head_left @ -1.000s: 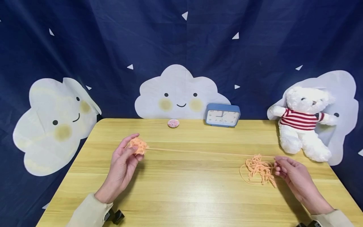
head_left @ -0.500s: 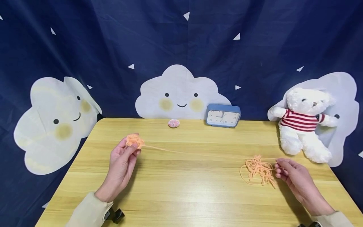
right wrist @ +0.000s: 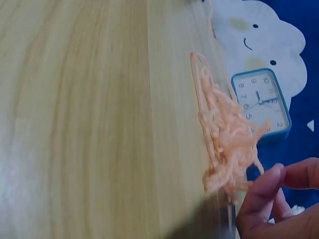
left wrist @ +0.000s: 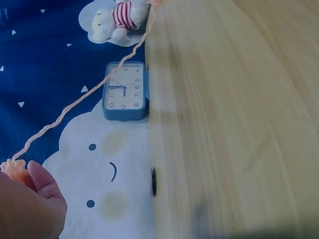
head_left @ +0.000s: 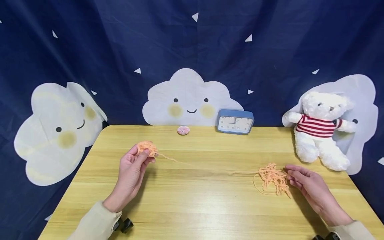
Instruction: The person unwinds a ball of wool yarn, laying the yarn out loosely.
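My left hand (head_left: 129, 170) holds a small peach yarn bundle (head_left: 147, 148) between thumb and fingers above the left of the table. From the bundle a yarn strand (left wrist: 65, 110) runs across toward the right, sagging and partly blurred in the head view. A loose tangle of the same yarn (head_left: 272, 179) lies at the right, with a wide loop on its left side. Right beside this tangle is my right hand (head_left: 310, 190). Its thumb and forefinger meet at the tips in the right wrist view, pinching yarn at the tangle's edge.
Along the back edge of the wooden table (head_left: 192, 213) stand a blue clock (head_left: 235, 122) and a small round pink badge (head_left: 183, 130). A white teddy bear (head_left: 321, 130) in a striped top sits at the back right. Behind hangs a dark blue curtain (head_left: 168, 40) with cloud faces.
The strand was taut one second ago and now hangs slack. My left hand has shifted and turned the bundle in its fingers. My right hand has moved slightly left, closer to the tangle.
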Demonstrator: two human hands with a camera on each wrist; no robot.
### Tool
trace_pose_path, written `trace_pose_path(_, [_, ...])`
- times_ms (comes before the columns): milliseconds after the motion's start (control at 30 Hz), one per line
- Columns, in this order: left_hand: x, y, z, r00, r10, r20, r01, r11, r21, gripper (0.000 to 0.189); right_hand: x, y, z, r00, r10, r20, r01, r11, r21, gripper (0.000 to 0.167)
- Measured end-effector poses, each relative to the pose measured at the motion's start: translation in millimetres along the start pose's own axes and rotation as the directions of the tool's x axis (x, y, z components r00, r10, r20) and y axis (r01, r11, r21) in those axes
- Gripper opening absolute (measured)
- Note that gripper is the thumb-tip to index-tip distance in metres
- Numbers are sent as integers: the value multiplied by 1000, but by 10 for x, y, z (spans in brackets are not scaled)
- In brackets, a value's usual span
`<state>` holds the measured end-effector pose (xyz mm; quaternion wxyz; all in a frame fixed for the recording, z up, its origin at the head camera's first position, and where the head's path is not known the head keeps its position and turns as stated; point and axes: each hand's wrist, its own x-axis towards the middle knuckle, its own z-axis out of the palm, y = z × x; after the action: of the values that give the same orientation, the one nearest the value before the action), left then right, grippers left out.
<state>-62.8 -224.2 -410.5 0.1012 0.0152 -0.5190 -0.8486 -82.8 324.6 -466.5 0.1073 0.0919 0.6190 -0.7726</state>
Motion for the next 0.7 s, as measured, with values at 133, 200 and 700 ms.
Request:
trace_pose_path(133, [3,-3,26,1000,-9,4,9,1000,1,19,-24,-13,144,994,-87,-62,91,995,50,36])
trace_pose_path(200, [4,-5,38,1000,-12,1,12,1000,-4,20,-19,-12,252,988,-142,-62,148,984,96,34])
trace_pose_path(700, [19,21,77,998,-62,-5,62,998,-2,26,86,-33,1135,945,-80,316,58,995,77,26])
